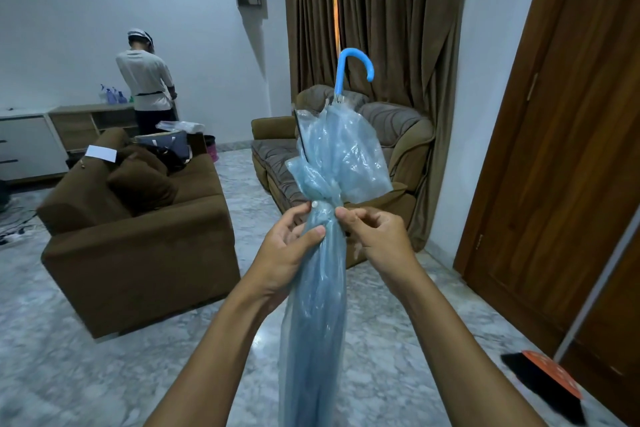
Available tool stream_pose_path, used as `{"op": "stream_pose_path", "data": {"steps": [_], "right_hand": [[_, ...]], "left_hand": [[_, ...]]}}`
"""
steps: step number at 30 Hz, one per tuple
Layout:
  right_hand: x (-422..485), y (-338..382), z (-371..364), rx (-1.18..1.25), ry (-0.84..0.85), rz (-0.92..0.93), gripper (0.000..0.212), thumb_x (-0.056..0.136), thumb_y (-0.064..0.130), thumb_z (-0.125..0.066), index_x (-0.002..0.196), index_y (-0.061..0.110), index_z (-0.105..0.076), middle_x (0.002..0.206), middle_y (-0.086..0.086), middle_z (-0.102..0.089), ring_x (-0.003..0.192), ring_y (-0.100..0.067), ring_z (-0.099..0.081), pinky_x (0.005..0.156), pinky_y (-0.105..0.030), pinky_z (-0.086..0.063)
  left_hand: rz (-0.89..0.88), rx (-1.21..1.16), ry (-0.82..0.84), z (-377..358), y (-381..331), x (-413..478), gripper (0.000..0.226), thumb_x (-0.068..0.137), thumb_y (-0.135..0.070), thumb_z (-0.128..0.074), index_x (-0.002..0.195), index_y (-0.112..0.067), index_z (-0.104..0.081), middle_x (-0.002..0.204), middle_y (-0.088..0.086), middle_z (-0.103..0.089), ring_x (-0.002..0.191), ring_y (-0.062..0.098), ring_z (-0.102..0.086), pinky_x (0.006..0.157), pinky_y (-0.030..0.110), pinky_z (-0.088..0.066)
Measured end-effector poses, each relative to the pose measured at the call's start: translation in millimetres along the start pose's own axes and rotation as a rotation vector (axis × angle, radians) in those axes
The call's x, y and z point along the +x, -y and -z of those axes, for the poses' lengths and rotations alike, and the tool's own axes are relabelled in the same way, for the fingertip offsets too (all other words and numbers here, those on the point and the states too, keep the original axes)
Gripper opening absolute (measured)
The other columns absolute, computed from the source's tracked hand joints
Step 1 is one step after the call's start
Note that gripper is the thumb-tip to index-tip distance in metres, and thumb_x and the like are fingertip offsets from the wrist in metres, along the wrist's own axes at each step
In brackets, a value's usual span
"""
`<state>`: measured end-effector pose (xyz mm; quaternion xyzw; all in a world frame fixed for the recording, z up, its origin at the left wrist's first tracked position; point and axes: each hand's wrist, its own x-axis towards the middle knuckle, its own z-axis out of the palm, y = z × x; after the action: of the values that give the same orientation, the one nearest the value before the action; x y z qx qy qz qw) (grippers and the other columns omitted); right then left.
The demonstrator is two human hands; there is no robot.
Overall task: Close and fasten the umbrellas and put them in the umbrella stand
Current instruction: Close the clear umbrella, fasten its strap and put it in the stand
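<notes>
The left hand (pixel 287 246) is curled round the folded umbrella (pixel 318 288), its thumb pressed flat on the front of the pale blue, see-through canopy and its fingers wrapped behind. The right hand (pixel 377 236) meets it from the other side, with thumb and forefinger pinching the canopy's right edge where the cover is drawn in tight; its other fingers are curled toward the palm. A small white stud (pixel 314 204) sits at this narrow waist, just above the left thumb and touching the left fingertips. The umbrella is held in the air between both hands, close to upright and leaning a little to the right, its lower end running out of the bottom of the view. Above the waist the plastic bulges in loose folds, and the blue hooked handle (pixel 353 62) is at the top. Below lies a grey marbled floor (pixel 104 374); at its right edge, beside a wooden door (pixel 554 149), is an orange and black object (pixel 547 378) that I cannot identify. To the left stands a brown armchair (pixel 138 253) with bags piled behind it. Behind the umbrella is a brown and grey sofa (pixel 398 128), backed by a brown curtain (pixel 381 10). At the far left wall another person (pixel 145 80) stands, back turned, at a low cabinet (pixel 86 121) that bears spray bottles (pixel 112 95).
</notes>
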<state>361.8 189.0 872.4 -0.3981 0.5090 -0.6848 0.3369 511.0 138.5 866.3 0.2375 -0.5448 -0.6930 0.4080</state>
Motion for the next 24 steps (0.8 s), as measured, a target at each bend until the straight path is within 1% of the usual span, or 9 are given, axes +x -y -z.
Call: {"op": "stream_pose_path", "data": {"steps": [2, 3, 6, 8, 12, 15, 18, 21, 24], "right_hand": [[-4.4, 0.1, -4.9, 0.046, 0.004, -0.054, 0.021, 0.085, 0.019, -0.074, 0.083, -0.001, -0.066, 0.081, -0.021, -0.067, 0.073, -0.029, -0.060, 0.065, -0.040, -0.053], [-5.4, 0.2, -5.9, 0.051, -0.010, -0.065, 0.020, 0.085, 0.019, -0.074, 0.082, 0.002, -0.064, 0.081, -0.021, -0.067, 0.073, -0.030, -0.061, 0.066, -0.041, -0.053], [-5.8, -0.9, -5.3, 0.072, -0.053, -0.078, 0.022, 0.085, 0.021, -0.075, 0.076, 0.006, -0.060, 0.077, -0.019, -0.066, 0.067, -0.025, -0.064, 0.054, -0.030, -0.053], [-6.5, -0.9, -7.5, 0.068, -0.078, -0.055, 0.023, 0.084, 0.020, -0.076, 0.072, 0.008, -0.059, 0.072, -0.014, -0.067, 0.065, -0.021, -0.065, 0.053, -0.028, -0.055], [-5.6, -1.1, -14.1, 0.028, -0.145, -0.005, 0.022, 0.082, 0.018, -0.078, 0.070, 0.009, -0.062, 0.068, -0.009, -0.068, 0.067, -0.020, -0.064, 0.066, -0.037, -0.057], [-4.5, -2.0, -12.7, -0.055, -0.097, 0.005, 0.020, 0.084, 0.021, -0.076, 0.073, 0.007, -0.068, 0.073, -0.013, -0.072, 0.069, -0.022, -0.065, 0.074, -0.050, -0.058], [-4.1, -1.4, -9.8, -0.185, -0.017, 0.067, 0.013, 0.090, 0.020, -0.069, 0.078, 0.016, -0.072, 0.077, -0.007, -0.075, 0.071, -0.017, -0.067, 0.077, -0.051, -0.058], [-4.9, 0.3, -10.6, -0.186, 0.040, 0.100, 0.012, 0.092, 0.020, -0.067, 0.084, 0.015, -0.075, 0.082, -0.016, -0.076, 0.074, -0.029, -0.068, 0.073, -0.053, -0.057], [-3.1, 0.5, -10.9, 0.024, 0.047, 0.034, 0.019, 0.092, 0.020, -0.066, 0.082, 0.008, -0.076, 0.081, -0.024, -0.069, 0.075, -0.034, -0.058, 0.066, -0.040, -0.052]], "left_hand": [[0.011, -0.001, -0.004, -1.4, 1.9, 0.2, 0.051, 0.080, -0.016, -0.074, 0.128, -0.017, -0.055, 0.114, 0.020, -0.068, 0.091, 0.026, -0.069, 0.077, 0.033, -0.057], [0.002, 0.087, -0.021, -1.8, 1.5, 0.4, 0.049, 0.081, -0.022, -0.074, 0.128, -0.022, -0.057, 0.118, 0.018, -0.065, 0.097, 0.026, -0.067, 0.081, 0.034, -0.056], [-0.047, 0.686, -0.147, -0.1, -5.3, 1.3, 0.046, 0.083, -0.048, -0.068, 0.128, -0.040, -0.057, 0.126, 0.001, -0.043, 0.117, 0.018, -0.046, 0.097, 0.027, -0.041], [-0.150, 0.864, -0.253, -4.0, -8.9, -1.9, 0.046, 0.085, -0.045, -0.066, 0.130, -0.036, -0.057, 0.121, -0.003, -0.043, 0.114, 0.014, -0.043, 0.093, 0.021, -0.037], [-0.314, 0.853, -0.298, -17.8, -5.4, -12.3, 0.047, 0.089, -0.030, -0.066, 0.134, -0.024, -0.057, 0.117, -0.009, -0.059, 0.104, 0.005, -0.059, 0.080, -0.001, -0.040], [-0.258, 0.847, -0.243, -16.0, -2.8, -15.7, 0.057, 0.085, -0.036, -0.069, 0.139, -0.029, -0.051, 0.114, -0.007, -0.058, 0.104, 0.004, -0.058, 0.087, 0.012, -0.045], [-0.281, 0.856, -0.248, -10.4, -3.4, -13.6, 0.051, 0.086, -0.029, -0.069, 0.135, -0.030, -0.056, 0.110, -0.006, -0.064, 0.098, 0.002, -0.061, 0.089, 0.020, -0.050], [-0.218, 0.618, -0.266, -6.1, -7.1, -12.7, 0.043, 0.089, -0.017, -0.065, 0.131, -0.026, -0.061, 0.109, -0.016, -0.068, 0.090, -0.005, -0.067, 0.081, 0.017, -0.054], [-0.152, 0.356, -0.214, 0.5, -9.1, -10.5, 0.041, 0.090, -0.010, -0.065, 0.129, -0.020, -0.063, 0.113, -0.004, -0.073, 0.093, 0.006, -0.070, 0.077, 0.021, -0.055]]}}
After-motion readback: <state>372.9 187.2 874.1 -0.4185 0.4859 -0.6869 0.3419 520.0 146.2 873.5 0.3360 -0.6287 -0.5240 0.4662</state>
